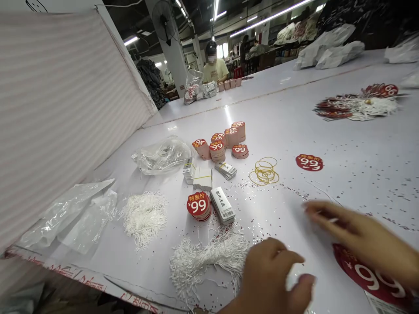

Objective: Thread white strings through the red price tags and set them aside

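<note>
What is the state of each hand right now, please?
Left hand: curled closed; cannot tell if it holds anything.
Right hand: pinched closed, holding a thin white item, too blurred to name.

A pink-and-white striped fabric panel (65,117) rises along the left of the long white desk (343,148). Far off, a person in a pale yellow T-shirt (215,70) is behind small pink stacks (229,84), near a white pillar (175,61) carrying a black wall fan (163,21). Bulging white plastic sacks (330,48) lie far right.
</note>
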